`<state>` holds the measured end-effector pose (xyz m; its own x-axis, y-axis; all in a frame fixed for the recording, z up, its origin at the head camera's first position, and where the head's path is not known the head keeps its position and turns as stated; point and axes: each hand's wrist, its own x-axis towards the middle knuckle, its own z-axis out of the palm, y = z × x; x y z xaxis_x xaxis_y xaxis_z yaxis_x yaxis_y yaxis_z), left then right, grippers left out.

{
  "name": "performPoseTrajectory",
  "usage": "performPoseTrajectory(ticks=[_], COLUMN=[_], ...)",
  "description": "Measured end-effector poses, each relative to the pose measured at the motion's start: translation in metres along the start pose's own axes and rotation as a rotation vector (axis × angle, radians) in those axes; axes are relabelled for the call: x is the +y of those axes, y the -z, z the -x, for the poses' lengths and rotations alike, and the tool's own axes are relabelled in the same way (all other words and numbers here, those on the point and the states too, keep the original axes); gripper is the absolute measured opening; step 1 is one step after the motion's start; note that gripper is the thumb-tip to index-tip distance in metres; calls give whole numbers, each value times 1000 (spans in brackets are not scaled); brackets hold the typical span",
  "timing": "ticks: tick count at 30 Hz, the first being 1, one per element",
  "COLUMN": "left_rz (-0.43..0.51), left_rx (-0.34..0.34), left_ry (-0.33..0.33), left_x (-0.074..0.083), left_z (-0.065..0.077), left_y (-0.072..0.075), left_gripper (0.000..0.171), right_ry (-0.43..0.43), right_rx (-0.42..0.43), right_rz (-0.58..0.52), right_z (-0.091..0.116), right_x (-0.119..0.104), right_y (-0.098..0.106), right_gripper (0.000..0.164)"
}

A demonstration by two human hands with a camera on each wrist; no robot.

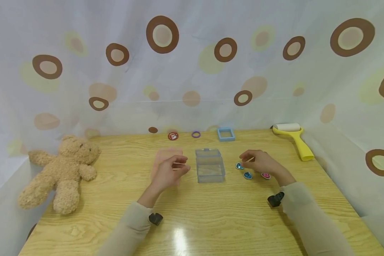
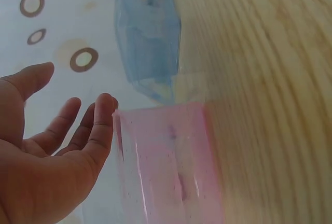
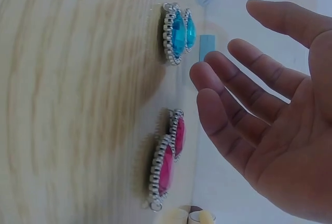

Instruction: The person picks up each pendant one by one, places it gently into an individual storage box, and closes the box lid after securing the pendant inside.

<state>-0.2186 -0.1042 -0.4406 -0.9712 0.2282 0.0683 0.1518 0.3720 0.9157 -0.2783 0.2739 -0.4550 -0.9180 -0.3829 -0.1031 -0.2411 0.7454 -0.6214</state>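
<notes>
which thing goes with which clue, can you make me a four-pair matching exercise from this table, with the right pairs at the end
1. clear box
2. blue gems
3. roller
4. teddy bear

A. yellow and white
B. edged in silver
C. at the left side of the table
D. between the left hand and right hand

Pairs: 1-D, 2-B, 3-A, 4-C

A screened-off tabletop workspace, the kind of room unclear: circle-patterned sheeting (image 1: 192, 73) hangs behind and on both sides of the wood-grain table (image 1: 211, 220).
</notes>
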Motion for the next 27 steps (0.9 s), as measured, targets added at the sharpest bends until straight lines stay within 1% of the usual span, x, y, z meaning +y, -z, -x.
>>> performPoseTrajectory(ticks=[6,11,14,16,19,23,27], left_rz=[-42,-34,-22,-31,-73,-151,-202], left_rx=[-36,-54,-62,-67,-76,-87,-85], left_ry=[10,10,-1,-8,-14,-19,-20], left_x=[3,5,6,7,7,6,5], left_z=[1,-2,-2,-2,-2,-4,-5], left_y=[-8,-14,-17,-20,-25,-31,-35], left_gripper=[40,43,42,43,46,51,51], right_ry=[-14,-27,-37,-35,-27,-26,-35], right_rx=[-1,0,-4,-8,-16,-26,-33], right_rz=[-11,-9,-14,-19,-19,-9,-2], right_z=[-4,-6,-6,-6,-7,-8,-9], right_x=[1,3,3,2,1,0,0], right_y=[-4,-6,-7,-8,-10,-10,-11], right_gripper=[39,38,38,38,40,40,40])
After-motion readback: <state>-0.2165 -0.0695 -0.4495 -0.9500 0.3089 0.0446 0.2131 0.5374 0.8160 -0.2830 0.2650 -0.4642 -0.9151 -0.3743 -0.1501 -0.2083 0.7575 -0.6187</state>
